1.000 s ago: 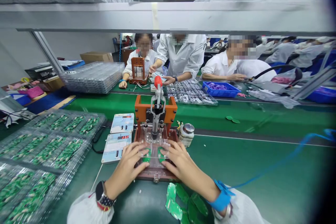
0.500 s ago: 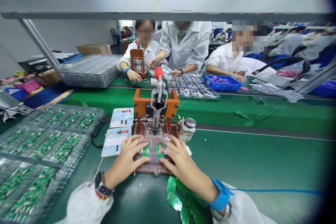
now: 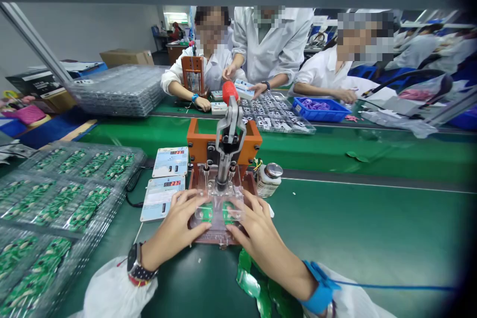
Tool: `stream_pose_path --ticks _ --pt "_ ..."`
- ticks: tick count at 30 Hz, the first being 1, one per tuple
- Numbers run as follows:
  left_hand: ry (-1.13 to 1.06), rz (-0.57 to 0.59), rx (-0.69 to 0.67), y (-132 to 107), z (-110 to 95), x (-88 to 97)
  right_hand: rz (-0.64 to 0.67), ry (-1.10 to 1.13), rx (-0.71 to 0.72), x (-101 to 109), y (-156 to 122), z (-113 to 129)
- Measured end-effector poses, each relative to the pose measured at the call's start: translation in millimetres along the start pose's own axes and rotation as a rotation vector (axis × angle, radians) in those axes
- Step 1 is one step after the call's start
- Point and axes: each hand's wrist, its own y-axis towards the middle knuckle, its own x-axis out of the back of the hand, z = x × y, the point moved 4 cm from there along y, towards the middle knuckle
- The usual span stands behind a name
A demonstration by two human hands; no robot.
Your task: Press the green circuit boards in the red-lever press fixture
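Note:
A toggle-clamp press fixture (image 3: pixel 224 138), with an orange frame and a red-tipped handle, stands upright before me. Below its plunger is a clear plastic plate, under which a left green circuit board (image 3: pixel 205 212) and a right green circuit board (image 3: pixel 228 212) show. My left hand (image 3: pixel 182 218) rests at the fixture's left side, fingers and thumb apart around the left board. On the other side, my right hand (image 3: pixel 253 216) lies with spread fingers around the right board. The fingertips partly cover the boards' outer edges. Loose green boards (image 3: pixel 248 283) lie beneath my right forearm.
Two meters, an upper one (image 3: pixel 170 161) and a lower one (image 3: pixel 163 198), sit left of the fixture. A lidded jar (image 3: pixel 269 180) stands to its right. Stacked clear trays (image 3: pixel 84 238) hold green boards. Across the green bench, co-workers sit and stand near a blue bin (image 3: pixel 324 113).
The view has tilted down slightly. My hands stay around the fixture in nearly the same pose. The lower meter's red digits have changed. A co-worker's hand across the bench has moved right.

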Motion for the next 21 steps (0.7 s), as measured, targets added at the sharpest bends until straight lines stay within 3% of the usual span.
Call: stream_pose_path --ticks 3,9,15,21 --pt "-0.034 -0.002 0.042 -1.8 1.3 -1.1 -0.003 -0.017 0.022 -2.9 0.2 -0.3" --pt "-0.135 0.007 0.154 -2.8 6.8 -6.8 -0.170 -0.154 0.213 -8.0 -3.6 2.7" --pt "-0.219 -0.066 0.148 -10.8 13.5 -14.7 -0.150 -0.048 0.182 -2.0 -2.3 -1.1" --pt "-0.193 -0.100 0.116 -11.1 10.3 -10.5 -0.139 -0.001 0.146 -5.3 -4.2 -3.2"
